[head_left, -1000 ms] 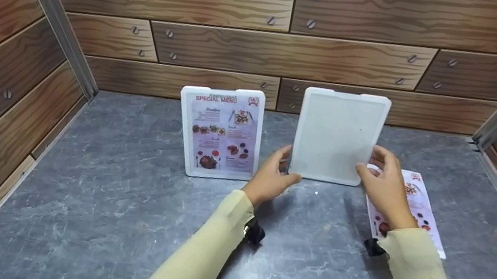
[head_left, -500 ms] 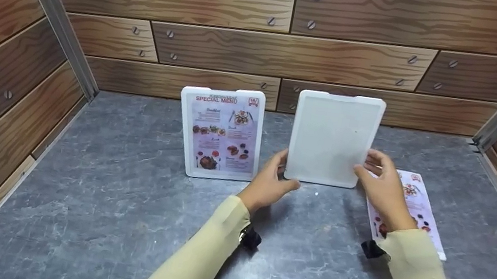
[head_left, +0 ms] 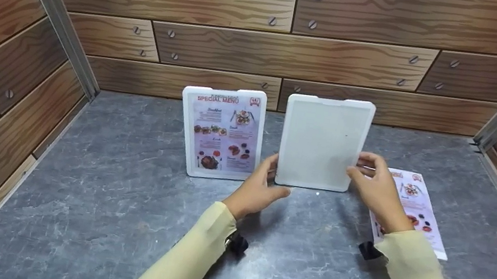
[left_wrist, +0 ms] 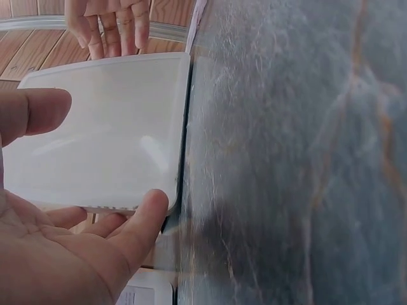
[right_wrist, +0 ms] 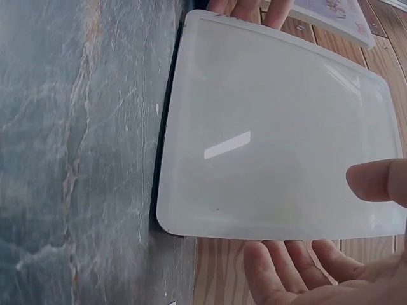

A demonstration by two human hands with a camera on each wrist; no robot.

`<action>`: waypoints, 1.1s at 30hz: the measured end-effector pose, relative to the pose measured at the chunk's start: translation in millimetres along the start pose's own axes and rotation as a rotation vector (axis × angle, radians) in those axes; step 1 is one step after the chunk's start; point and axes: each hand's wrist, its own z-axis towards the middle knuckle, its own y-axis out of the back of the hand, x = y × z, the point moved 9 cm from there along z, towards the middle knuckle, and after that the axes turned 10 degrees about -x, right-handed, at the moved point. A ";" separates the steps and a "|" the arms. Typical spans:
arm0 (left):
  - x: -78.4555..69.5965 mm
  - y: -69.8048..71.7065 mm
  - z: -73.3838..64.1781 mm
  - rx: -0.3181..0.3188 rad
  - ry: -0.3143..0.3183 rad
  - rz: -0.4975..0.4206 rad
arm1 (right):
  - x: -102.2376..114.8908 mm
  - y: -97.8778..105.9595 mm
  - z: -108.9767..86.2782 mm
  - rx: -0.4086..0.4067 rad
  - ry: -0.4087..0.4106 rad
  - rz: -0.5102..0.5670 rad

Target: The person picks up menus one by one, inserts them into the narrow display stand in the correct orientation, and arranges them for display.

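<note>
A blank white menu holder (head_left: 321, 145) stands nearly upright on the table, leaning back. My left hand (head_left: 255, 190) is at its lower left edge; the fingers lie along and behind the edge, while the thumb (left_wrist: 48, 109) is apart from the front face. At the right edge, my right hand (head_left: 378, 193) holds the holder with its thumb in front and its fingers (right_wrist: 280, 267) partly hidden behind. To the left stands another white holder (head_left: 224, 133) with a "Special Menu" sheet showing. A loose printed menu sheet (head_left: 419, 214) lies under my right wrist.
The grey marbled tabletop (head_left: 109, 217) runs back to a wood-patterned wall (head_left: 223, 47). Similar side walls with metal corner posts (head_left: 46, 6) enclose the left and right. The second holder stands close beside my left hand.
The blank holder has moved left and slightly toward me, with both hands travelling along. The gap to the other holder is smaller, and more of the loose sheet shows.
</note>
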 end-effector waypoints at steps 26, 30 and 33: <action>-21.0 50.0 -13.0 0.040 -0.165 0.377 | -41.7 18.8 2.1 0.269 0.143 -0.662; -22.8 45.8 -15.8 0.078 -0.185 0.456 | -47.6 22.9 2.0 0.268 0.100 -0.709; -23.2 43.7 -17.8 0.092 -0.191 0.488 | -52.9 27.3 2.0 0.280 0.027 -0.743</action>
